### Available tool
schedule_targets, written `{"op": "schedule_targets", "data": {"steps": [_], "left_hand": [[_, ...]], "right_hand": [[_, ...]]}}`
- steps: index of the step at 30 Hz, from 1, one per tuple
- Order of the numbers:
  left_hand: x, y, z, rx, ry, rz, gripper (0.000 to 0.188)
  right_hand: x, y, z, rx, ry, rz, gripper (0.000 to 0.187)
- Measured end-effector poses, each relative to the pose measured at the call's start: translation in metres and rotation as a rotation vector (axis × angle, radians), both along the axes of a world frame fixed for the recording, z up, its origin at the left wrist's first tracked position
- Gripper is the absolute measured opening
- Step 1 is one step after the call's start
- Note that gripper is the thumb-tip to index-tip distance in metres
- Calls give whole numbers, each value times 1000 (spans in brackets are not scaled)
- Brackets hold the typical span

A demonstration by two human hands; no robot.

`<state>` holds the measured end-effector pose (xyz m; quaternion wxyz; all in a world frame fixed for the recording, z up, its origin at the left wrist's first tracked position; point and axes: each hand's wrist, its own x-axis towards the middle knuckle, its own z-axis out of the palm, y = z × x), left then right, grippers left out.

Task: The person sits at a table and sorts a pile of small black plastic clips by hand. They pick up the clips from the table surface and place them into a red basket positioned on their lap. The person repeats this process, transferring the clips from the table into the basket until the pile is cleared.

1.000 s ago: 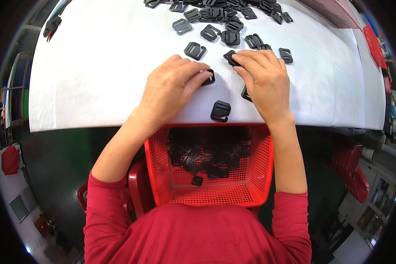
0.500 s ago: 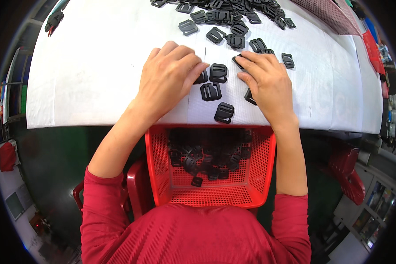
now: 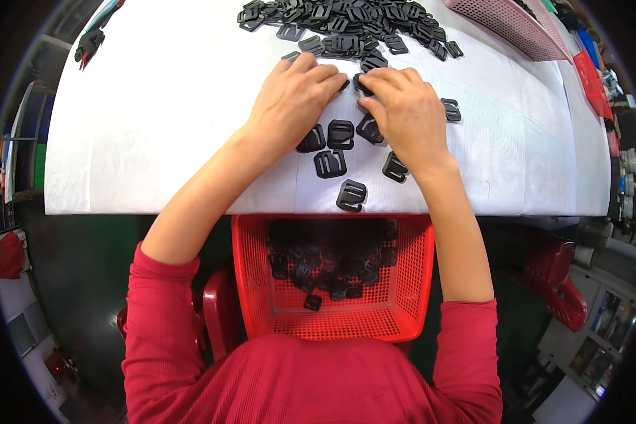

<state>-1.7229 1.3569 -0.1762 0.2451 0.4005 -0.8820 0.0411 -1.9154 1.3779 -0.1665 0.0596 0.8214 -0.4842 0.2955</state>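
My left hand [image 3: 293,99] is closed, thumb and forefinger pinching a black plastic buckle [image 3: 344,85] of which only a dark edge shows. Just to its right, the bent fingers of my right hand [image 3: 408,116] grip another black buckle [image 3: 360,85], partly covered by the fingertips. Several loose buckles lie flat on the table nearer to me, among them a slotted buckle [image 3: 341,133] between the hands and one [image 3: 351,196] close to the front edge. A buckle [image 3: 369,130] sits partly under my right hand. Beyond my fingers spreads a heap of the same buckles [image 3: 346,21].
Below the white table's [image 3: 155,169] front edge, a red plastic basket [image 3: 339,325] stands before me with several buckles inside. A pink mesh basket [image 3: 509,32] is at the far right, beside a red item [image 3: 592,83]. Black-handled tool [image 3: 89,46] lies far left.
Both hands have moved farther from me toward the heap and closer together. The right hand has left the buckle it touched and now grips one nearer the left hand.
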Motion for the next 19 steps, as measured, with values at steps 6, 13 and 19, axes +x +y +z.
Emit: {"op": "schedule_targets", "data": {"steps": [6,13,19], "left_hand": [[5,25,27,444,214,149,27],[-19,35,15,121,101,-181,32],[-34,37,13,317,9,-199,32]], "right_hand": [[-1,-3,-8,-90,77,-17,9],[-28,-15,16,621,-493,-140,17],[-47,-23,17,470,-423,-107,21]]}}
